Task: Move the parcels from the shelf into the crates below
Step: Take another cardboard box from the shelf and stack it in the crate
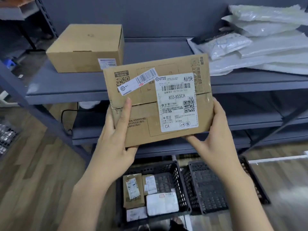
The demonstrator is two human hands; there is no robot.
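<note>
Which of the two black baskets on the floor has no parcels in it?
The right crate shows only bare black mesh. The left crate beside it already holds several labelled parcels.

A parcel storeroom or courier sorting point: grey steel shelving (150, 90) carries a cardboard box (86, 47) and stacked plastic mailers (260, 47), with black crates (180, 180) of labelled packets on the wood-look floor (41, 172).

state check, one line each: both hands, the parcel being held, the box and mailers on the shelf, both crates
left hand: grips the flat parcel's left edge.
right hand: grips its right edge.
flat parcel: held up in front of the shelf, label facing the camera.
cardboard box: closed, on the shelf.
plastic mailers: piled on the shelf.
left crate: on the floor, several parcels inside.
right crate: on the floor; nothing visible inside.
</note>
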